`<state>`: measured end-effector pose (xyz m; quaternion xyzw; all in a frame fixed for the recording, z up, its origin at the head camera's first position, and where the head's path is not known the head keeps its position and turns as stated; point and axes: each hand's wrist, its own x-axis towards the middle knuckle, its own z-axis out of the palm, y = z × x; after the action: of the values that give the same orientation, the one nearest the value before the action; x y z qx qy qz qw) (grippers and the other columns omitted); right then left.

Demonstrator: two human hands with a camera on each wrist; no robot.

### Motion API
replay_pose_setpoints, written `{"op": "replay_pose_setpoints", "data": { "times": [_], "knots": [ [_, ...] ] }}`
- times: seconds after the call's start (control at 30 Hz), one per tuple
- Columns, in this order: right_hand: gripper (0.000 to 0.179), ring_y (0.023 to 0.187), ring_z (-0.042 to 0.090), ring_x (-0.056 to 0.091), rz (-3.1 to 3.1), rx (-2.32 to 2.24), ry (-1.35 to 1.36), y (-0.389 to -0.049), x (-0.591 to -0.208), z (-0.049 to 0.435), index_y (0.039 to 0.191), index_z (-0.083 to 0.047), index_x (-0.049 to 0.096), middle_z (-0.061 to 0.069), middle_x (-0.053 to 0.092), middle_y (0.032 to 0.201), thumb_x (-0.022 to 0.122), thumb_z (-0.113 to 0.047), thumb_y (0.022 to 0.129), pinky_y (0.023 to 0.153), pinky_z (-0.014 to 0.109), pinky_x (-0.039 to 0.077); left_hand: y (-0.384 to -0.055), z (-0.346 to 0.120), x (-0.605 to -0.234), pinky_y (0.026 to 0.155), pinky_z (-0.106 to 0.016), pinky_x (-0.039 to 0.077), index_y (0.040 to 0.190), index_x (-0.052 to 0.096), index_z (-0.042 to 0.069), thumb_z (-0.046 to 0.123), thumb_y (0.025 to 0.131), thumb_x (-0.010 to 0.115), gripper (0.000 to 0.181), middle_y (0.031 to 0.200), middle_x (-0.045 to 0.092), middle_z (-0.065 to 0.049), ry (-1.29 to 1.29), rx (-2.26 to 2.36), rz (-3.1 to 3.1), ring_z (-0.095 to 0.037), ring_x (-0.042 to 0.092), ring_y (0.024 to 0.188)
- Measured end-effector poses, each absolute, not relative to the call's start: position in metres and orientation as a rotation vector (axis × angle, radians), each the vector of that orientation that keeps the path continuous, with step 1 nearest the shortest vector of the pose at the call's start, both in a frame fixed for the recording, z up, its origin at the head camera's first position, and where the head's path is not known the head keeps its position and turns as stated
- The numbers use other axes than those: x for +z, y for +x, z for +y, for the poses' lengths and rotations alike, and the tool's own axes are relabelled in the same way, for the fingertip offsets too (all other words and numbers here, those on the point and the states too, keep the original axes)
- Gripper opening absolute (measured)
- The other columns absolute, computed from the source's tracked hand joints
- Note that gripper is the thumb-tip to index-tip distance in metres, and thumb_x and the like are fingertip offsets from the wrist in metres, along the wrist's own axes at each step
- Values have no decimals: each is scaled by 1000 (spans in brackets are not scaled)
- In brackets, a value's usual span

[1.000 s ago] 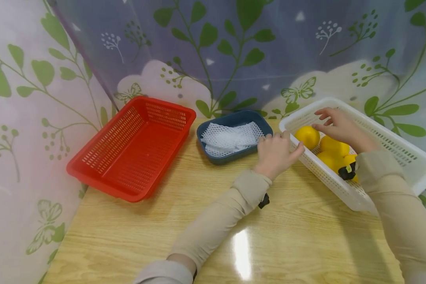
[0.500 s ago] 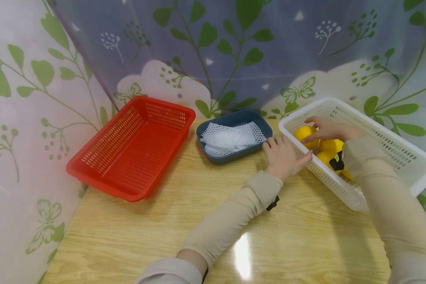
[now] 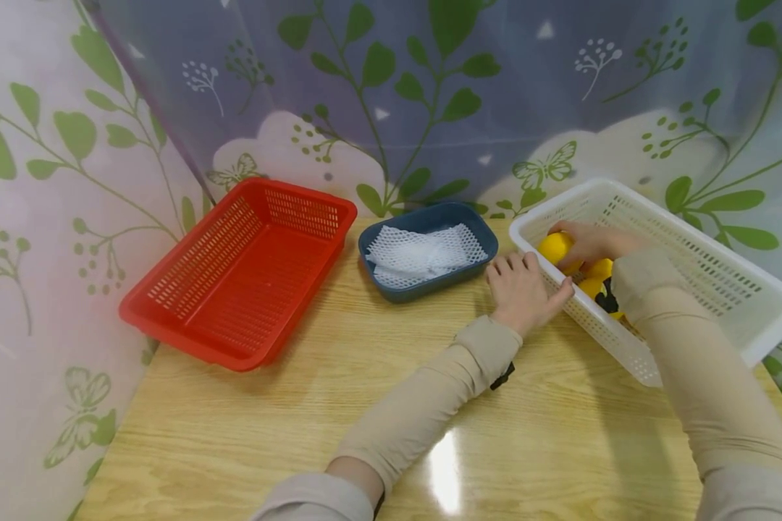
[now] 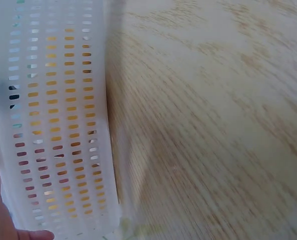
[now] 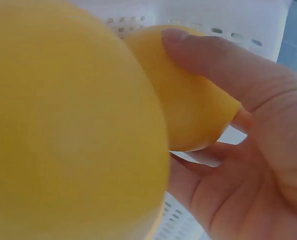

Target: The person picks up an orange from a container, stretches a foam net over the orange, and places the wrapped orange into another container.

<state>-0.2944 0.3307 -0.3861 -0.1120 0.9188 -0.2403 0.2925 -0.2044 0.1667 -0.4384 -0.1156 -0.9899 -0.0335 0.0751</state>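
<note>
Foreground: wood-grain surface (image 3: 300,441) across the bottom of the frame, beige sleeves reaching over it. Left hand (image 3: 520,288), right of centre, sits at the white basket's near rim, fingers loosely extended, grasping nothing; how firmly it bears there, cannot tell.

Frame right: white basket (image 3: 739,271). Inside, the right hand (image 3: 586,242) has fingers and thumb curled round a lemon (image 5: 186,95); another lemon (image 5: 63,125) lies close by, unheld. Looks early: grip made, lifting out not done, every lemon in sight inside the basket. Basket wall stands around them; hand and right sleeve (image 3: 697,347) hide part of the pile, count uncertain.

Farther: blue tray (image 3: 410,291) upper centre, white foam netting (image 3: 423,253) inside, apparently unused. Red basket (image 3: 247,282) left. Leaf-patterned curtain (image 3: 267,94) behind.
</note>
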Motion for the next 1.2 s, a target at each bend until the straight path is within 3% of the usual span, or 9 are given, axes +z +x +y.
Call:
{"op": "replay_pose_setpoints", "data": {
  "times": [0.2, 0.47, 0.87, 1.0, 1.2],
  "knots": [
    [74, 90, 35, 52, 2534, -624, -334, -295, -388, 335, 139, 2, 37, 31, 47, 122, 79, -13, 79, 70, 42, 53, -205, 167, -439, 87, -39, 38, 124, 50, 18, 75, 92, 18, 73, 118, 54, -5, -349, -109, -2971, -26, 48, 107],
    [76, 86, 33, 55, 2568, -617, -325, -290, -381, 335, 140, 3, 38, 33, 48, 121, 80, -11, 78, 69, 43, 54, -204, 164, -436, 86, -39, 37, 118, 51, 22, 75, 93, 19, 68, 113, 55, -1, -367, -147, -2971, -24, 50, 102],
    [78, 101, 43, 55, 2639, -688, -277, -283, -355, 336, 140, 5, 37, 34, 47, 124, 81, -23, 82, 74, 49, 57, -205, 157, -411, 79, -38, 41, 124, 51, 23, 77, 92, 12, 74, 113, 59, -4, -437, -106, -2976, -26, 53, 99],
    [77, 98, 42, 57, 2664, -717, -271, -279, -345, 334, 140, 6, 36, 34, 48, 122, 80, -23, 83, 72, 48, 57, -205, 154, -400, 84, -39, 40, 124, 52, 24, 76, 93, 18, 70, 113, 59, -2, -482, -174, -2968, -24, 54, 102],
    [82, 93, 40, 58, 2735, -700, -215, -272, -328, 332, 141, 3, 35, 32, 48, 122, 80, -33, 83, 66, 45, 57, -204, 147, -383, 77, -35, 38, 121, 50, 23, 67, 95, 36, 54, 106, 59, 2, -555, -307, -2960, -21, 54, 95]
  ]
}}
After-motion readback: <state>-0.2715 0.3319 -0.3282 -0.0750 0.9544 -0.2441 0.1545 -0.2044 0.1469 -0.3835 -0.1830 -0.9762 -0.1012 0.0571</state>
